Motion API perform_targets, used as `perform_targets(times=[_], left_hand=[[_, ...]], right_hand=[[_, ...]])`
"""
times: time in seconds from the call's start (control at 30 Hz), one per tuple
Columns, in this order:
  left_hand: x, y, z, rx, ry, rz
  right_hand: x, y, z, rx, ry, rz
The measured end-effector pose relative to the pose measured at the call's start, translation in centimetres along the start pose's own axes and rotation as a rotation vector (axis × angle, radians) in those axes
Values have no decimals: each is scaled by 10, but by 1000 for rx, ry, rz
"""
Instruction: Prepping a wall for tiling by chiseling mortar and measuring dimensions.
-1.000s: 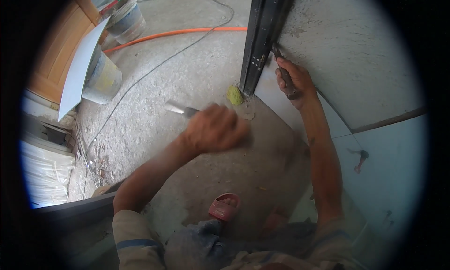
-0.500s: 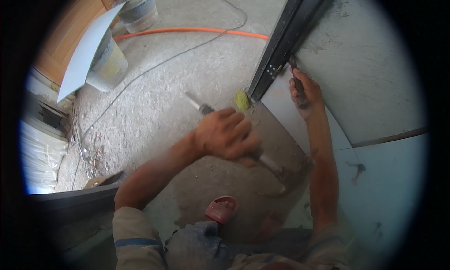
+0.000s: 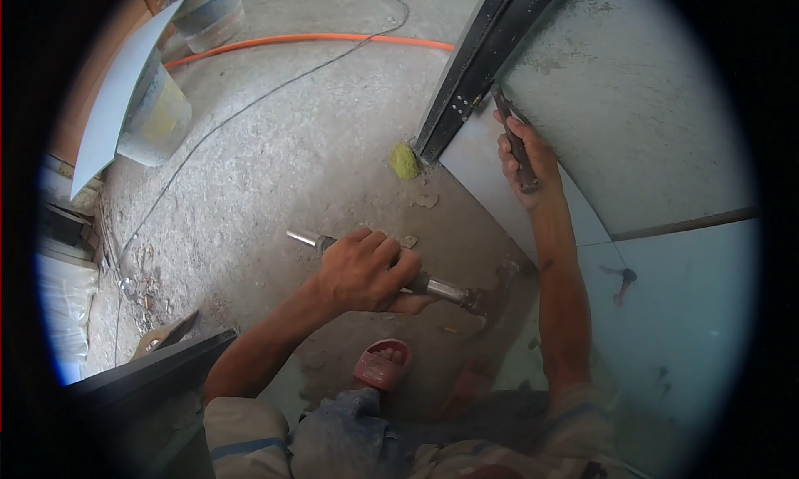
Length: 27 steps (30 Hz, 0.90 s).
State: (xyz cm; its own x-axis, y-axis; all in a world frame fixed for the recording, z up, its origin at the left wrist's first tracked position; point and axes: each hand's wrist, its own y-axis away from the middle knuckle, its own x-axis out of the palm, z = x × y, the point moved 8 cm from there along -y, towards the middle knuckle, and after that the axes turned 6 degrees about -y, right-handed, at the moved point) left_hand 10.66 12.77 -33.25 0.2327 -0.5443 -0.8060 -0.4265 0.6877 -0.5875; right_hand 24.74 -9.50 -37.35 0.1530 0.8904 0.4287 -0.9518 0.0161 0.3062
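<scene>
Far left: clear plastic sheeting (image 3: 68,304), bunched at the edge of view. Right of it, a pale thin sheet (image 3: 121,104) stands tilted against a stained bucket (image 3: 158,125); a second bucket (image 3: 212,17) sits behind. Low down, a flat tool with a wooden part (image 3: 154,339) lies beside a dark ledge (image 3: 171,352). A dark cable (image 3: 250,106) curves over the rough concrete floor (image 3: 266,163) and meets an orange hose (image 3: 308,38) near the top.

Centre: left hand (image 3: 366,271) curled into a fist round the middle of a hammer-like tool (image 3: 447,290). Bright metal shows at either side of the fist; the tool's dark right end is too dim to make out. Tool is held above the floor, pointing down to the right. Below: a pink slipper (image 3: 383,364) on a foot. Above: a yellow-green lump (image 3: 404,160) beside the foot of a dark metal frame (image 3: 478,63).

Right: right hand (image 3: 533,156) wrapped round a slim dark tool (image 3: 523,169), its tip up by the frame; contact there cannot be told. Behind the hand, a white panel (image 3: 483,164); farther right, a grey slab (image 3: 641,129) above a pale blue panel (image 3: 691,271).
</scene>
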Motion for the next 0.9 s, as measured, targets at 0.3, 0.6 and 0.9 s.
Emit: perform_targets(times=[0.3,0.6,0.9], left_hand=[[14,-16,-4,35,23,3],[-1,-48,-51,325,-135,11],[11,-54,-56,261,-235,47]], right_hand=[[2,0,11,-16,113,1],[6,-2,20,-29,101,70],[-5,-8,14,1,136,119]])
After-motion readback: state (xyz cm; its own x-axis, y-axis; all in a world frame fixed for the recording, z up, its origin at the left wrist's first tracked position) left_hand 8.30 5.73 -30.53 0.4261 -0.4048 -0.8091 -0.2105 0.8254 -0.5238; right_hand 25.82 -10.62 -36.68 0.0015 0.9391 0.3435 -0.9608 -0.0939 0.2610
